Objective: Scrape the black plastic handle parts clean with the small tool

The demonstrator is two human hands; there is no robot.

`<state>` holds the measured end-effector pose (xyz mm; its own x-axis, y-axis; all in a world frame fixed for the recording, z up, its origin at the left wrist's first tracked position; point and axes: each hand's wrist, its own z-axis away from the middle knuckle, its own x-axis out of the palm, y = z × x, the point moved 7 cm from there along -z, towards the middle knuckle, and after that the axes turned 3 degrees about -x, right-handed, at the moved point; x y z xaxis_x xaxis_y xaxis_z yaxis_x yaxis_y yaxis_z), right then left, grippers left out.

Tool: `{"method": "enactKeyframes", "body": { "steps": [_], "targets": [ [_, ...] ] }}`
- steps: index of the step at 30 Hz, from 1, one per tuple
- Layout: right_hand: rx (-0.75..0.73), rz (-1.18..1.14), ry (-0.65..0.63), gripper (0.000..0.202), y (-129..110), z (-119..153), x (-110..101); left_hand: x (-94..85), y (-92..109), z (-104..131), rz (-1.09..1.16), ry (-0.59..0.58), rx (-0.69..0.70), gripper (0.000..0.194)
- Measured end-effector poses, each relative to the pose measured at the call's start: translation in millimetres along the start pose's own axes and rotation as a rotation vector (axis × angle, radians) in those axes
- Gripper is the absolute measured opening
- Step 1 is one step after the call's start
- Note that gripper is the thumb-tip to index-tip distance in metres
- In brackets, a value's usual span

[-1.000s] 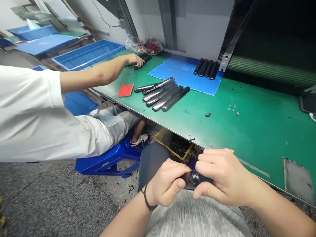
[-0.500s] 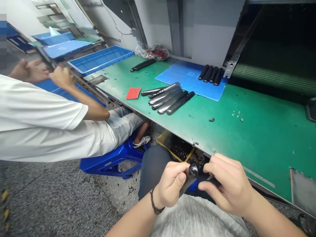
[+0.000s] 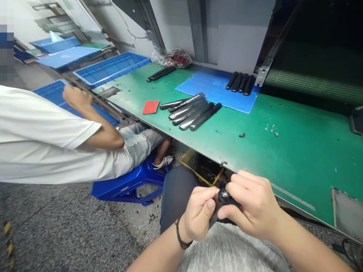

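My left hand (image 3: 200,214) is wrapped round a glossy black handle (image 3: 223,195), its rounded end pointing up and away from me over my lap. At that end, my right hand (image 3: 253,206) is closed, thumb and curled fingers against the handle. Whatever lies inside the right hand is mostly hidden by its fingers. On the green table (image 3: 297,158), several similar black handles (image 3: 195,111) lie side by side in a loose row. A red square pad (image 3: 151,107) is left of them.
Several black handles (image 3: 240,84) stand in a row on a blue sheet (image 3: 195,85). Black scraps (image 3: 242,135) dot the table. A yellow-rimmed bin (image 3: 187,160) sits below its edge. To the left, a co-worker in a white shirt (image 3: 56,139) sits on a blue stool (image 3: 121,185).
My right hand has moved left, from just beside the handle onto its end. The left hand keeps its hold. The co-worker's raised hands have shifted, and only one shows now.
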<state>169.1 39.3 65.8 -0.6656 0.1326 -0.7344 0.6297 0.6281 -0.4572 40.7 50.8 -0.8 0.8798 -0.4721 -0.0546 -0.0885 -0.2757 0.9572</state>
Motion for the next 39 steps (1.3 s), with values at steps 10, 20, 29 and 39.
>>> {"method": "enactKeyframes", "body": {
  "steps": [10, 20, 29, 39],
  "targets": [
    [-0.063, 0.419, 0.166, 0.06, -3.6, 9.5, -0.2, 15.0, -15.4, 2.8, 0.214, 0.086, -0.258, 0.054],
    [-0.04, 0.384, 0.125, 0.054, -4.6, 17.4, 15.4, 12.8, -16.9, -6.8, 0.329, 0.191, -0.33, 0.048],
    [-0.015, 0.365, 0.038, 0.059, -4.4, 27.7, 29.7, 1.5, -20.5, -16.0, 0.275, 0.282, -0.394, 0.054],
    [0.018, 0.3, 0.013, 0.055, -4.0, 34.8, 34.6, 3.3, -27.3, -18.8, 0.342, 0.345, -0.418, 0.054]
  ]
}}
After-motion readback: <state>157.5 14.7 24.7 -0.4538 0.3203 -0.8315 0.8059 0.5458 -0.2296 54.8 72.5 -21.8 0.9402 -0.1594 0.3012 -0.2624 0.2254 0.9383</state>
